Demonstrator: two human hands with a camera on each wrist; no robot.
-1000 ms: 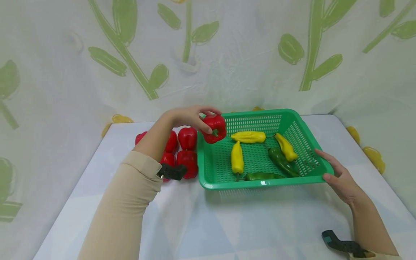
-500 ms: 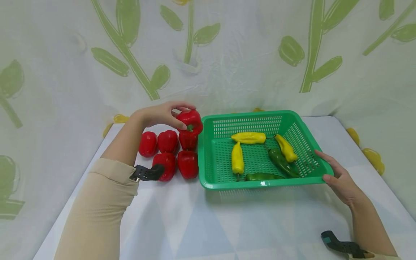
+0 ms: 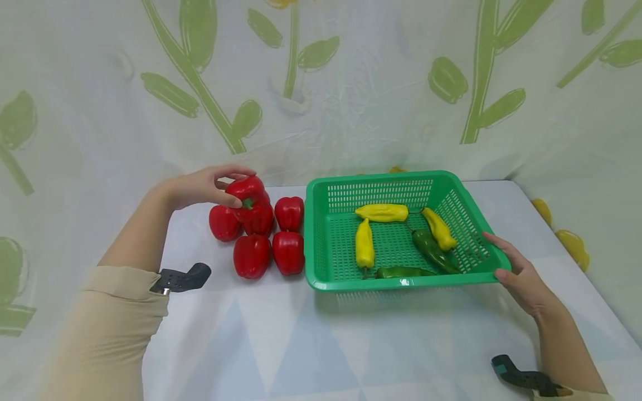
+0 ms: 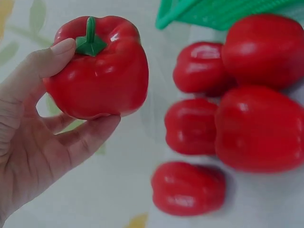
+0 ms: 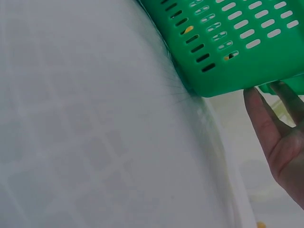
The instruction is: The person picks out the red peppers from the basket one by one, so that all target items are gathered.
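In the head view my left hand (image 3: 203, 186) holds a red bell pepper (image 3: 251, 190) above a group of others. The left wrist view shows the thumb beside the green stem and the fingers under the pepper (image 4: 99, 76). Several more red bell peppers (image 3: 252, 257) sit in two rows on the table, left of a green plastic basket (image 3: 411, 283). At that basket's near right corner my right hand (image 3: 524, 281) grips the rim, thumb in front and fingers along the side. In the right wrist view its fingertips meet the basket's lower edge.
Inside the basket lie yellow peppers (image 3: 365, 245) and long green peppers (image 3: 434, 253). The table (image 3: 381, 345) wears a pale cloth with blue triangles. Behind it hangs a white curtain (image 3: 371, 100) with green leaf prints.
My left hand has carried the red bell pepper leftward, from over the basket's left rim to above the red peppers on the table. My right hand stays at the basket corner.
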